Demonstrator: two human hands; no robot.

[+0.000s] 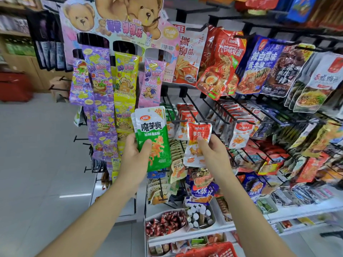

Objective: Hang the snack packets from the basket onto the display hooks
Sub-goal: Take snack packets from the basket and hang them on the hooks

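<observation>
— What do the hands hold?
— The left hand [136,153] grips a green packet [151,134] upright. The right hand [212,152] pinches a red-and-white packet [196,153] just beside it, under a black hook [182,121].
— The basket?
— The red basket [209,251] sits below both hands, contents hidden. A white tray [154,217] holds red sachets.

The green packet [152,138] is glossy, creased plastic film. Just right of it, the red-and-white packet [197,145] has the same shiny film. Above and right of it the display hooks [194,106] are matt black metal rods. Below it the basket [211,250] is red latticed plastic; left of it the floor [37,154] is smooth, glossy tile.
</observation>
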